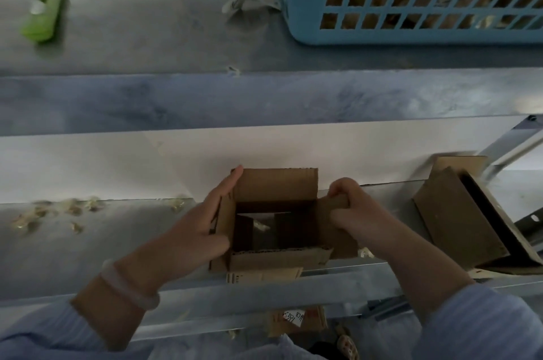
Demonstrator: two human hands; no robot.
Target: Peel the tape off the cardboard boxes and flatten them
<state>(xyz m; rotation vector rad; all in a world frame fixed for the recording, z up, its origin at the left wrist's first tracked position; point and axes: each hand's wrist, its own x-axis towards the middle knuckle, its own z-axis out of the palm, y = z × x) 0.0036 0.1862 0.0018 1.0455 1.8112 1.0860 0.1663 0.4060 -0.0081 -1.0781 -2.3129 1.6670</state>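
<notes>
**Squash the little box flat**

The small brown box (279,259) sits at the front edge of the grey shelf (88,256), right in front of the person. It is open on top and its flaps stick out. I think the bottom is open too, because something pale shows through it.

The left hand (202,221) lies flat on the left side of the box, fingers straight. The right hand (352,212) is curled tight round the right flap (335,203).

To do this well, push two opposite corners toward each other so the box folds along its own lines. Go slow so the card does not rip. Check for leftover tape first; I see none. The card is plain, thin and a bit bent, with wavy cut edges.
</notes>
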